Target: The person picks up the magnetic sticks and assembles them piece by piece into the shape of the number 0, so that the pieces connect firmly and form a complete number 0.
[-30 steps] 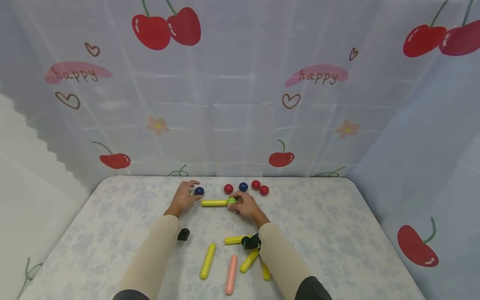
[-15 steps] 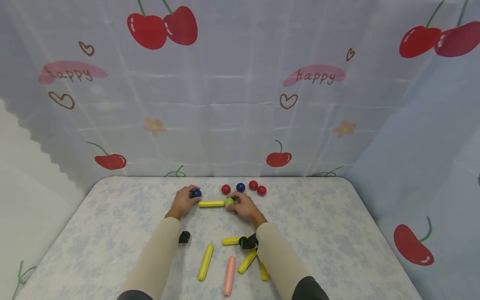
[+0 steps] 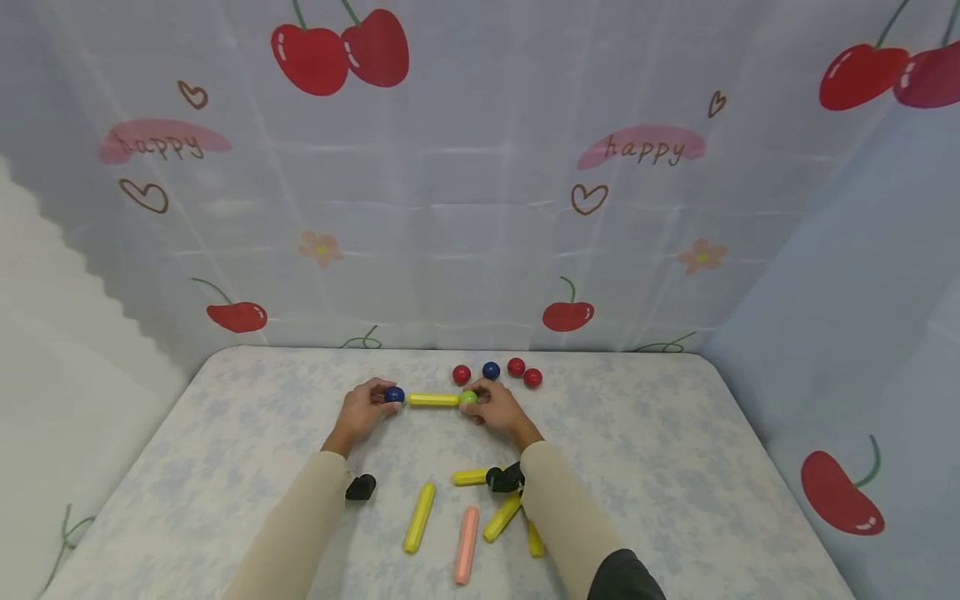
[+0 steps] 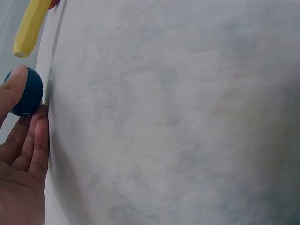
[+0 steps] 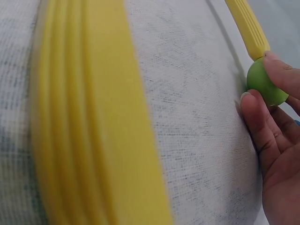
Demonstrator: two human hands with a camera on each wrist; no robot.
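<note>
My left hand pinches a dark blue ball between thumb and fingers. A short gap separates that ball from the left end of a yellow stick; the left wrist view shows the stick's bare end just beyond the blue ball. At the stick's other end, a green ball meets it, held by the thumb and fingers of my right hand. In the right wrist view the green ball sits right against the stick's ribbed end.
Behind the right hand lie a red ball, another blue ball and two more red balls. Nearer me are a pink stick, a yellow stick and several others, partly under the right sleeve.
My left hand has closed its fingers on the blue ball and brought it nearer, in line with the stick's left end. The right hand keeps hold of the green ball.
</note>
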